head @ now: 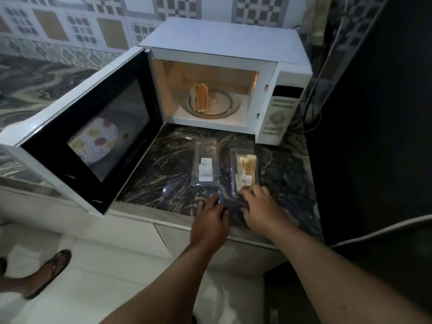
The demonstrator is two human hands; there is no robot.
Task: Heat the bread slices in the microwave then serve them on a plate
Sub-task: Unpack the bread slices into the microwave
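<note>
Presently, item one: left hand, fingers curled down onto the near end of a clear plastic bag at the front edge of the surface; it appears to pinch the film, though the fingertips are partly hidden. Item two: right hand, just beside the left, fingers bent over the same bag's mouth below a barcode label; both hands seem closed on the plastic rather than spread flat. Item three: bread slices in that bag, pale, count uncertain through the film, likely two or three. Item four: a second clear bag, lying flat and parallel to the left of the first, one white label, apparently empty. Item five: bread slices standing on edge on the glass turntable inside the microwave, roughly three, leaning together, cavity lit. Item six: microwave door, one, swung fully open to the left. Item seven: patterned plate, one, seen dimly through the door's mesh window. Handling note: bread judged light, soft and easily crushed; best lifted by the crust edges with a loose hold. The bag film looks slippery and limp; taking it at the open end seems sensible.
</note>
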